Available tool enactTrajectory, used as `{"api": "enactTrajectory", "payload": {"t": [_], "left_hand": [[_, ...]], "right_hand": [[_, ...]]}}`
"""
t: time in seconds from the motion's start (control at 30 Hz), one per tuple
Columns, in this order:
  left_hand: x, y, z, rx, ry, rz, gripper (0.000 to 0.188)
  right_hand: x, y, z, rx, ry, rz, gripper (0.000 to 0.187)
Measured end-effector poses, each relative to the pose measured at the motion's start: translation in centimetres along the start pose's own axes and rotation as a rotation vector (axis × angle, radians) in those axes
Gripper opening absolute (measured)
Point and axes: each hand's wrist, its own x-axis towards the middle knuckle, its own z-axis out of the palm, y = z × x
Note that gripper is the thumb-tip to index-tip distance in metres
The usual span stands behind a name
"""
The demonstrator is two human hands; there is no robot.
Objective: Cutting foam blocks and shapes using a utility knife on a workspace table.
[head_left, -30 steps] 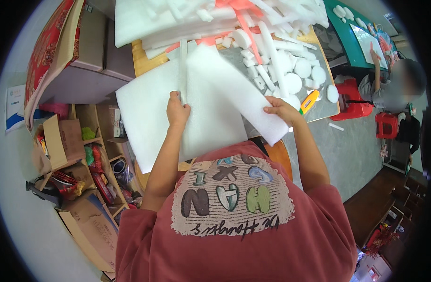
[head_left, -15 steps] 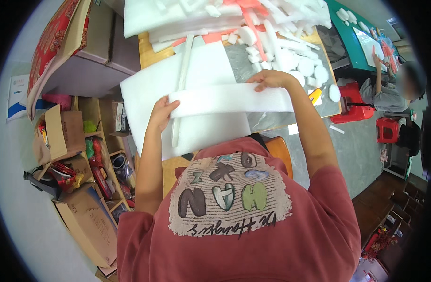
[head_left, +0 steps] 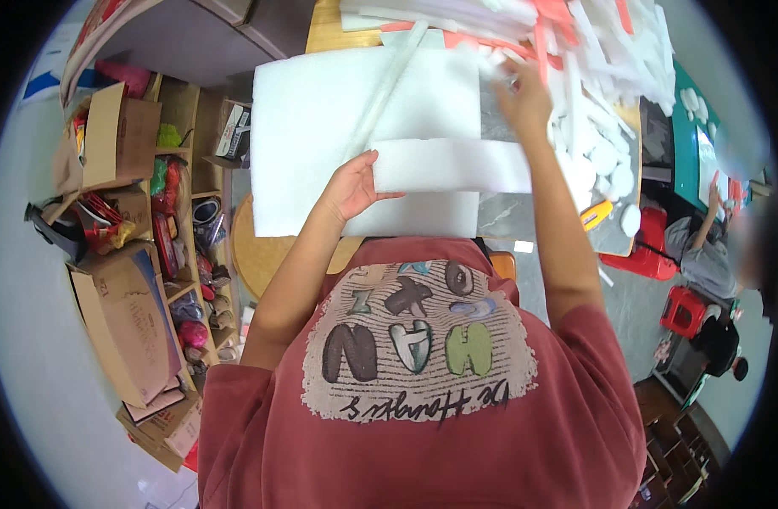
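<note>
A white foam strip [head_left: 448, 165] lies level over a large white foam sheet [head_left: 295, 110], its right end passing toward my right forearm. My left hand [head_left: 353, 188] grips the strip's left end, the thumb along its edge and a finger stretched out below. Farther off, my right hand [head_left: 526, 100] is at the small white foam pieces near the pile. Its fingers are blurred, and whether they hold anything is hidden. A long narrow foam stick [head_left: 393, 81] rests aslant on the sheet.
Foam offcuts [head_left: 605, 157] and red foam strips [head_left: 558, 25] crowd the table's far right. A yellow utility knife [head_left: 596, 215] lies by its right edge. Shelves [head_left: 178, 170] and cardboard boxes [head_left: 126, 318] stand left. Another person [head_left: 702, 242] sits near a red stool [head_left: 639, 246].
My right hand has let go of the strip and moved away to the foam pieces. My left hand still holds its end. The whole view has shifted.
</note>
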Motion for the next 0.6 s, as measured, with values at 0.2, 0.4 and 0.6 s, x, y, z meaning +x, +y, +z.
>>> {"api": "enactTrajectory", "payload": {"t": [0.2, 0.4, 0.6], "left_hand": [[-0.7, 0.7, 0.8, -0.035, -0.038, 0.043, 0.045], [-1.5, 1.5, 2.3, 0.026, -0.049, 0.076, 0.048], [-0.8, 1.9, 1.9, 0.195, -0.023, 0.098, 0.045]], "right_hand": [[-11.3, -7.2, -1.0, 0.411, -0.117, -0.493, 0.026], [-11.7, -7.5, -0.9, 0.354, -0.135, -0.464, 0.026], [-10.7, -6.7, -1.1, 0.434, -0.326, -0.334, 0.030]]}}
